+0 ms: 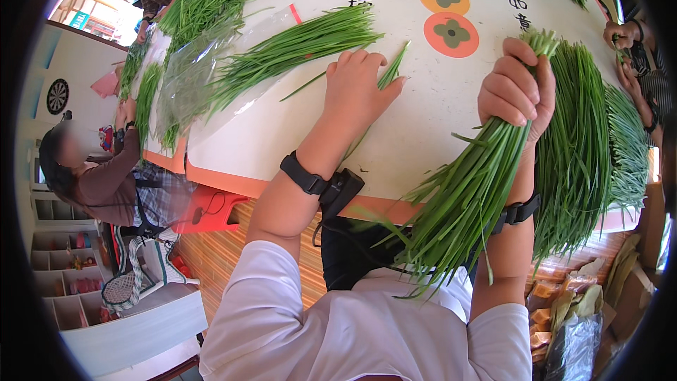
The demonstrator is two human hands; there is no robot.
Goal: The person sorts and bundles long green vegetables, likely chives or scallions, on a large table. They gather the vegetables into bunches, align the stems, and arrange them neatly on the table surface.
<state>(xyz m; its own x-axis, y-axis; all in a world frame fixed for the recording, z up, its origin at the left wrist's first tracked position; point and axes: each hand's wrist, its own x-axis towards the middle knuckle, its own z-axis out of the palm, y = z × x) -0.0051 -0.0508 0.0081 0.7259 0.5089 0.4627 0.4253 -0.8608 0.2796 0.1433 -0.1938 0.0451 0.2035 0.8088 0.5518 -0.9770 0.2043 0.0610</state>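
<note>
My right hand [518,92] is closed round a thick bunch of garlic chives [469,187]. The pale cut ends stick out above the fist, and the long green leaves hang down toward my lap. My left hand [361,83] lies low over the white table [261,144], fingers loosely stretched and thumb apart. A few loose chives [396,67] pass beneath it, between thumb and forefinger. Beyond that hand, a flat pile of chives [300,49] rests partly on a clear plastic bag [187,81]. Close to my right hand, a large heap of chives [575,148] droops over the table edge.
More chives [204,10] cover the far left of the table. A person [106,169] handles chives at the left; another stands at the far left, and someone's hands [624,42] work at the far right. A red stool [208,208] and shelf unit [70,268] stand left. Packages [575,331] lie lower right.
</note>
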